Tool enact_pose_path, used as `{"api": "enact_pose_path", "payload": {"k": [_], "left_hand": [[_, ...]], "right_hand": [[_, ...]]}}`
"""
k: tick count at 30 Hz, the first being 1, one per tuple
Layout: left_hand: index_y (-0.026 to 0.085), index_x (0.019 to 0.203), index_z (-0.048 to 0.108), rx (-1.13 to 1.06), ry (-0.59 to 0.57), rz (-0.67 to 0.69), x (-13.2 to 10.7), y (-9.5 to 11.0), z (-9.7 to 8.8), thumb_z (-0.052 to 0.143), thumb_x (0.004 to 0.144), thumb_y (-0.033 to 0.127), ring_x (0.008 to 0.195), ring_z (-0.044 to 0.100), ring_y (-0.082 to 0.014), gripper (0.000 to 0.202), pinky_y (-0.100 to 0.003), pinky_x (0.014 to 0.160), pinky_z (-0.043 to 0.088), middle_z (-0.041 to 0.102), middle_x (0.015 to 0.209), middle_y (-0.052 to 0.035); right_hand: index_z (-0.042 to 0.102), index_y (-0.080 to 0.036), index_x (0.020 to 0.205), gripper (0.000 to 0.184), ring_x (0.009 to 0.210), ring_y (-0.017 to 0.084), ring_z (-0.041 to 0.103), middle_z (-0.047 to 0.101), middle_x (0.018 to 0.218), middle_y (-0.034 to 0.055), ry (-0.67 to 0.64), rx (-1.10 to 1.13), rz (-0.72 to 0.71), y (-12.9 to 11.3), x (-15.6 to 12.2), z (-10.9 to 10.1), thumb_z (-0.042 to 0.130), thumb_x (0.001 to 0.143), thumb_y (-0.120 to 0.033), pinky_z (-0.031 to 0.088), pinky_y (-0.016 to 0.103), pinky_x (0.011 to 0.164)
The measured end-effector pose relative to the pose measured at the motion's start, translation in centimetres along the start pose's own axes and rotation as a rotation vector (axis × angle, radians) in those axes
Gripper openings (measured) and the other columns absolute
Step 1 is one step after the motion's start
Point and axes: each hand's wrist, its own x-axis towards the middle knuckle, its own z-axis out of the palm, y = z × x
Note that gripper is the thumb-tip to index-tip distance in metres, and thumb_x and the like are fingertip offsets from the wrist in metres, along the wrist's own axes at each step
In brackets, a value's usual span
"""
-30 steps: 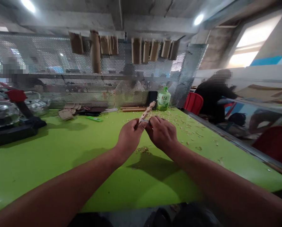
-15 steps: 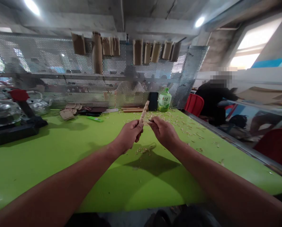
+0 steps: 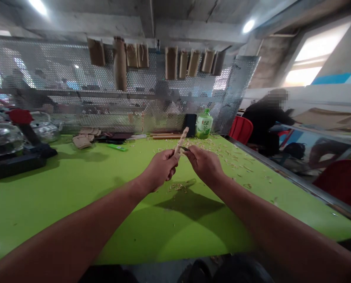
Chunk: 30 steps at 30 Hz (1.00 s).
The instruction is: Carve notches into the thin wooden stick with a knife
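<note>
My left hand (image 3: 160, 169) is closed around the lower end of a pale carved wooden stick (image 3: 184, 136), which leans up and to the right with notches along its edge. In my closed right hand (image 3: 206, 164) is a small carving knife; its dark blade (image 3: 184, 148) sticks out to the left, and my fingers hide the handle. The blade tip meets the stick just above my left thumb. Wood shavings (image 3: 178, 187) lie on the green tabletop (image 3: 128, 220) below both hands.
A green-tea bottle (image 3: 204, 125) and a black upright object (image 3: 190, 125) stand at the back. Wood pieces (image 3: 83, 139) and a green cutter (image 3: 117, 147) lie back left. A black-and-red tool (image 3: 22, 122) is far left. A person (image 3: 266, 118) sits beyond the right edge.
The knife blade has come left against the stick, and more of it shows. The stick's top has tipped slightly right. Both hands keep their hold.
</note>
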Motion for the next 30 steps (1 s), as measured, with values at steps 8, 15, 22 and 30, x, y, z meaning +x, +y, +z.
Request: {"api": "enact_pose_path", "payload": {"k": [8, 15, 22, 30], "left_hand": [[0.019, 0.077, 0.047, 0.014, 0.0, -0.028, 0.2, -0.1, -0.1, 0.049, 0.093, 0.035, 0.032, 0.029, -0.0031, 0.023, -0.016, 0.032, 0.02, 0.038, 0.049, 0.0096], [0.017, 0.079, 0.053, 0.009, 0.056, -0.05, -0.2, 0.4, 0.4, 0.051, 0.092, 0.026, 0.033, 0.023, -0.0019, 0.016, -0.016, 0.036, 0.017, 0.029, 0.046, 0.0113], [0.018, 0.083, 0.054, 0.021, 0.025, -0.034, -0.2, 0.3, 0.4, 0.051, 0.091, 0.027, 0.034, 0.022, -0.0036, 0.013, -0.018, 0.038, 0.016, 0.027, 0.046, 0.0111], [0.018, 0.077, 0.054, 0.213, 0.026, 0.095, 0.5, -0.7, -0.4, 0.053, 0.088, 0.035, 0.04, 0.025, -0.0049, 0.021, -0.021, 0.043, 0.018, 0.029, 0.049, 0.0094]], "right_hand": [[0.059, -0.02, 0.086, 0.043, 0.059, 0.016, 0.052, 0.067, 0.077, 0.0057, 0.03, -0.172, -0.005, -0.6, -0.2, -0.6, 0.031, 0.1, -0.049, 0.014, 0.029, 0.054], [0.051, -0.02, 0.081, 0.039, 0.054, 0.014, 0.043, 0.057, 0.065, 0.0031, -0.121, 0.144, 0.067, -0.5, 0.0, -0.1, 0.031, 0.099, -0.047, 0.021, 0.027, 0.052], [0.043, -0.021, 0.071, 0.043, 0.051, 0.012, 0.041, 0.046, 0.056, -0.0024, -0.165, 0.598, 0.065, 0.0, 0.1, 0.9, 0.034, 0.097, -0.054, 0.027, 0.026, 0.051], [0.043, -0.022, 0.07, 0.037, 0.041, 0.009, 0.036, 0.04, 0.048, -0.0067, -0.299, 0.844, 0.173, -0.8, 0.1, 0.3, 0.037, 0.095, -0.049, 0.03, 0.023, 0.043]]}}
